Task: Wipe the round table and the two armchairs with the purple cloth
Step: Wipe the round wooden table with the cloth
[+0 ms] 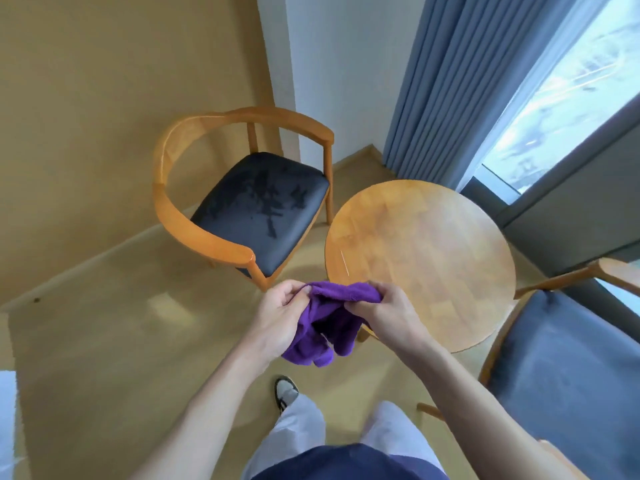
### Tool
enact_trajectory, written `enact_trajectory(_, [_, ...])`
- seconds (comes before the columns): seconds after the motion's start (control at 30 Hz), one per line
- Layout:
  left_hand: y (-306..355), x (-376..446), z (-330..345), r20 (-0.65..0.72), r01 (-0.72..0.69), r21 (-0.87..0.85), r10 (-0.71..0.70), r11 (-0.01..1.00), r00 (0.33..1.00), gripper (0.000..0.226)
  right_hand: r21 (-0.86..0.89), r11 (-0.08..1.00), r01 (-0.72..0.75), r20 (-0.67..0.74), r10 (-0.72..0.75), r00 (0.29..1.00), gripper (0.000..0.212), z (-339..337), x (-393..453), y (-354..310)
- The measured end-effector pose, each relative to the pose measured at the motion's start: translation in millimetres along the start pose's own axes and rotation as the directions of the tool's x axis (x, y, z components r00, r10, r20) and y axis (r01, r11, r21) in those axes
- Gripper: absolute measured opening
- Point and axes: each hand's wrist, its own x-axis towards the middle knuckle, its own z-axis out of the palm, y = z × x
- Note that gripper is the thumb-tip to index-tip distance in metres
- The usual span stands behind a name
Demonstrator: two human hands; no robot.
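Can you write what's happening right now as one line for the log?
left hand: grips purple cloth | right hand: grips cloth | cloth: off round table | armchair seat: dark streaks

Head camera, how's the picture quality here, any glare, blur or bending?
Head view: daylight from the window washes out the glass, and a soft sheen lies on the table; wide-angle bending curves the curtain and walls; the hands and cloth are fairly sharp, while the edges look smeared.

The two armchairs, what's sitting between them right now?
In the head view, the round table stands between the left armchair and the right armchair.
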Motion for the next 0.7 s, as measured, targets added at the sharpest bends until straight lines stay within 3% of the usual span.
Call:
enact_trajectory(0.13, [8, 49, 7, 0.168, -0.061, 0.174, 0.032, 0.983, 0.985, 0.023, 0.043, 0.998, -0.047, -0.169, 0.054, 0.984, 0.011, -9, 9, 7])
enact_trajectory(0.33, [11, 101, 44, 0.375, -0.039, 0.234, -0.053, 0.971, 0.925, 0.025, 0.124, 0.979, -0.160, -0.328, 0.193, 0.925, 0.022, -38, 24, 23])
enact_trajectory(0.5, [24, 148, 88, 0.318, -0.072, 0.298, -0.028, 0.952, 0.948, 0.007, 0.169, 0.977, -0.133, -0.439, 0.195, 0.877, 0.018, -77, 75, 32])
enact_trajectory(0.6, [19, 183, 116, 0.302, -0.143, 0.423, 0.009, 0.895, 0.953, 0.021, 0.223, 0.966, -0.133, -0.494, 0.230, 0.839, 0.014, -110, 118, 57])
enact_trajectory(0.7, [8, 213, 131, 0.286, -0.213, 0.551, 0.057, 0.807, 0.957, 0.028, 0.242, 0.947, -0.211, -0.543, 0.313, 0.779, 0.043, -136, 145, 91])
